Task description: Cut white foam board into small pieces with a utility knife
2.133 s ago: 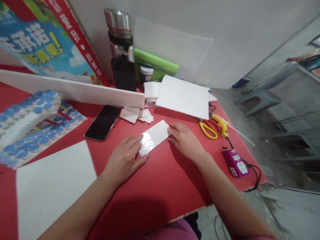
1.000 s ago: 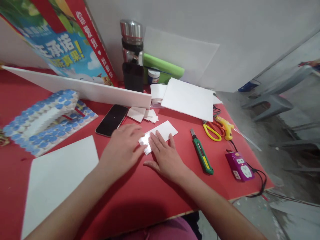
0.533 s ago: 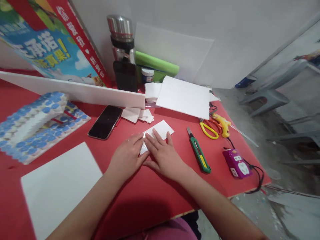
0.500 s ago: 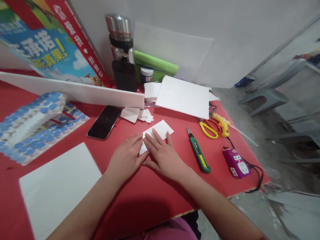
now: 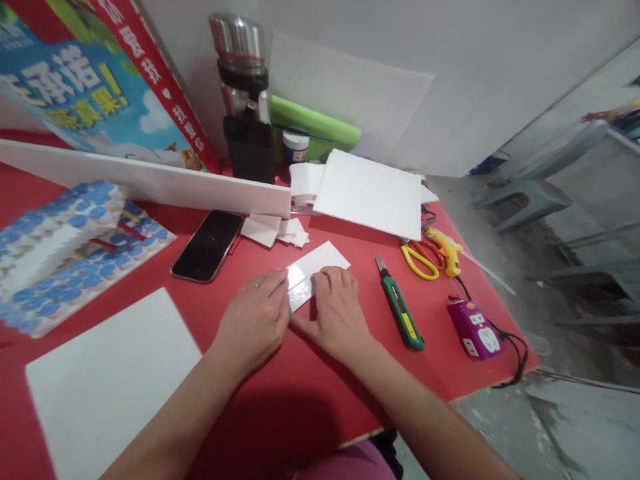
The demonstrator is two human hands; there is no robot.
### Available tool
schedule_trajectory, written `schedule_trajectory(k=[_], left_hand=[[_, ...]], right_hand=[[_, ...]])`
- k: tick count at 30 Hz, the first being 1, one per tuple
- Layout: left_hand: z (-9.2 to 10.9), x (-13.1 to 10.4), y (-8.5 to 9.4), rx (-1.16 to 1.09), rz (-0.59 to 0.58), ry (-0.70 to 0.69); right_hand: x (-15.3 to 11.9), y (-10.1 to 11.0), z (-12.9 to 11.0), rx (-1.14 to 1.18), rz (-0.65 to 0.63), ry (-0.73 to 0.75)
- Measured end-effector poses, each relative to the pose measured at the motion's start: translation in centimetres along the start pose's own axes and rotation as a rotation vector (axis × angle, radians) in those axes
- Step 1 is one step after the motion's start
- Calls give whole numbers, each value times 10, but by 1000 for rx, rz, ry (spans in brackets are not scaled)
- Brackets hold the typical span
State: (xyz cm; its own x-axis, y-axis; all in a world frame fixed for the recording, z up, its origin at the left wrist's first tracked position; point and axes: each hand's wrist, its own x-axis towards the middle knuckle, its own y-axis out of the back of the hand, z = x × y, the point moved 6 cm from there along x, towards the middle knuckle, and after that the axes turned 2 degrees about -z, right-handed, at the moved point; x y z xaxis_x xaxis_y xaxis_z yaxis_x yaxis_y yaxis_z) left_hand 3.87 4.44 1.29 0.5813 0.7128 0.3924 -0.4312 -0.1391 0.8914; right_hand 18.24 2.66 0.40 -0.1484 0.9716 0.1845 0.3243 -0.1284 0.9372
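A white strip of board (image 5: 327,255) lies at a slant on the red table, with a clear, shiny piece like film or tape (image 5: 300,285) on its left part. My left hand (image 5: 255,310) is at the strip's left end, fingers closed together and gripping its edge; that end is hidden under them. My right hand (image 5: 337,310) rests on the strip's lower edge, its bent fingers pressed together and holding it, the thumb lower at the near side. To the right lies a green utility knife (image 5: 401,307) with its blade out.
A black phone (image 5: 207,245), white offcuts (image 5: 263,229) and a large white sheet (image 5: 115,380) lie to the left, near a blue-dotted model (image 5: 90,267). Scissors (image 5: 420,260), a yellow glue gun (image 5: 447,250) and a purple box (image 5: 475,330) stand right. A white board (image 5: 370,193) lies behind.
My right hand's fingers have drawn back and bent from lying flat across the strip, uncovering the shiny piece. My left hand stays at the left end. The view has shifted slightly.
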Motion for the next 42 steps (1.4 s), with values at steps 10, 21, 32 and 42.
schedule_trajectory(k=[10, 21, 32, 42], left_hand=[[-1, -2, -2, 46, 62, -27], [-6, -5, -6, 12, 41, 6], [-3, -3, -4, 24, 51, -32], [-6, -4, -5, 19, 29, -5]], right_hand=[[4, 16, 5, -20, -310, 48], [79, 25, 44, 109, -504, 496], [81, 21, 31, 195, -603, 516], [81, 17, 36, 318, -558, 451]])
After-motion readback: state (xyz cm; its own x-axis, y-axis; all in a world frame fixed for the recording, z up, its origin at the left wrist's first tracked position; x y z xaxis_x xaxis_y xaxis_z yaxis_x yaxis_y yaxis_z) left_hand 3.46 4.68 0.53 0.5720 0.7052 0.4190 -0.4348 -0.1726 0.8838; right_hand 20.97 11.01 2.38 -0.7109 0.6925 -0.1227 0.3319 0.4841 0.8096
